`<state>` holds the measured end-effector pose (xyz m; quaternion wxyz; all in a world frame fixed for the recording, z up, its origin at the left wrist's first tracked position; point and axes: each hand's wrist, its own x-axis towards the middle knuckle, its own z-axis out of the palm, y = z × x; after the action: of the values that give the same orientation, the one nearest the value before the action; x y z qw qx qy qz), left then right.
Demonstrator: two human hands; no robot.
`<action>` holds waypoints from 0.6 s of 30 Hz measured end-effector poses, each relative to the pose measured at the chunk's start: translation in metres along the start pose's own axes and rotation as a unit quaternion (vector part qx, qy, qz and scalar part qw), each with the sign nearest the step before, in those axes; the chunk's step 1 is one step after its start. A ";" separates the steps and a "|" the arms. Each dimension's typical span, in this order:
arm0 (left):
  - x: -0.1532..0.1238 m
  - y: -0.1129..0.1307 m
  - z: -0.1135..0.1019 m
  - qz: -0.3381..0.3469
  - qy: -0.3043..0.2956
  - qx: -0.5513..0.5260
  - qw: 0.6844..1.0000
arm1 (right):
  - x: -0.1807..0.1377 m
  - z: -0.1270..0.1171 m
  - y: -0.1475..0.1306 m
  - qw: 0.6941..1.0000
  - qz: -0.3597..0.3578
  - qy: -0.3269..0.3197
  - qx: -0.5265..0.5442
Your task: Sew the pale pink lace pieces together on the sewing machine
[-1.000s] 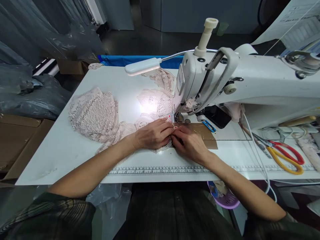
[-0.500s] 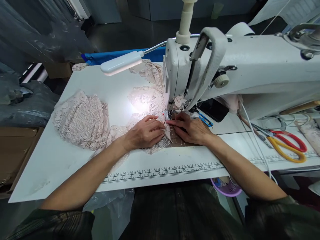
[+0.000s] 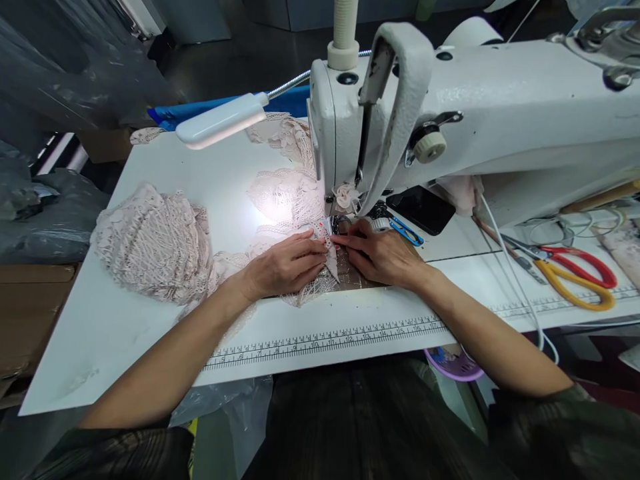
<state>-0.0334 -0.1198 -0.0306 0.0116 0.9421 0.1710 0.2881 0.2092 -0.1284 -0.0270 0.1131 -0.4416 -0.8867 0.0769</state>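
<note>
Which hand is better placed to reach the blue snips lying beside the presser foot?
Right, probably. The right hand rests on the lace just below the blue snips, on the same side of the sewing machine. The left hand lies flat on the lace farther away, with the right hand between it and the snips.

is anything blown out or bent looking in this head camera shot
Head view: the lamp washes out the pink lace behind the left hand and right hand; the printed ruler and table edge bow from wide-angle distortion; the dark floor behind is underexposed.
</note>
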 end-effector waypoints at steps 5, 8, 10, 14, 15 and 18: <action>-0.001 -0.001 0.000 -0.025 -0.017 -0.013 0.999 | -0.005 0.004 0.008 0.996 -0.064 0.024 0.049; -0.001 -0.001 -0.001 -0.030 -0.023 -0.012 0.999 | -0.005 0.001 0.008 0.990 -0.127 0.041 0.045; -0.001 -0.001 -0.001 -0.031 -0.026 -0.009 0.999 | -0.005 -0.001 0.006 0.989 -0.138 0.046 0.030; -0.001 -0.001 0.000 -0.018 -0.017 0.004 1.000 | -0.004 -0.003 0.003 0.990 -0.132 0.044 0.007; -0.002 -0.001 0.000 -0.014 -0.013 0.006 1.000 | -0.004 -0.003 0.003 0.991 -0.128 0.039 0.001; -0.002 -0.001 0.000 -0.011 -0.012 0.015 1.000 | -0.004 -0.002 0.001 0.993 -0.114 0.021 -0.012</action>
<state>-0.0349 -0.1196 -0.0318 0.0029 0.9437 0.1859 0.2736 0.2133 -0.1312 -0.0258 0.1349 -0.3405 -0.9295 0.0437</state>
